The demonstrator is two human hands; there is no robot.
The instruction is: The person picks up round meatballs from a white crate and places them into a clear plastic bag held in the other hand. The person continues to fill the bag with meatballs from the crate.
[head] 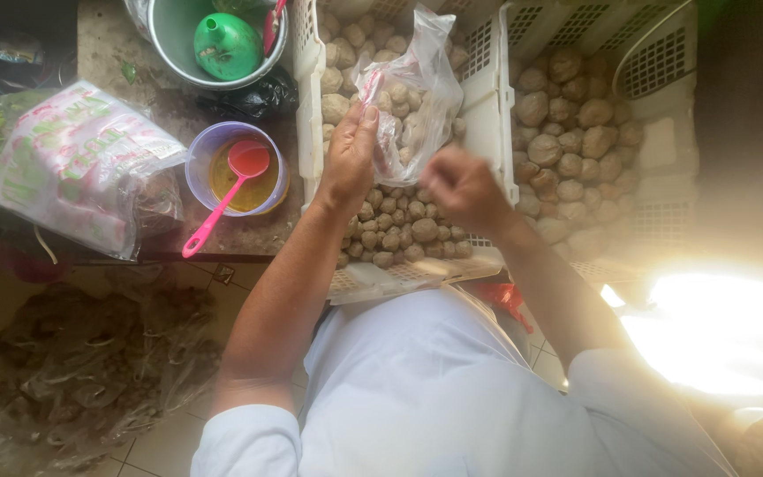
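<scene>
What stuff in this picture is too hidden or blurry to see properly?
Head view, the only one:
- Right hand: motion-blurred, so its grip is unclear.
- Clear plastic bag at the left hand: the count of meatballs inside is hidden by crinkled plastic.
- Steel pot with the green funnel: cut off by the top edge.
- Right white crate: its lower corner is washed out by glare.

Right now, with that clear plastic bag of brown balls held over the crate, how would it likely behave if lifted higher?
The clear plastic bag is thin and crumpled, so it would probably sag and flop rather than hold shape. The brown balls bunched inside likely shift and pull the bottom down. The left hand grips it near the top; the film may be somewhat slippery.
</scene>
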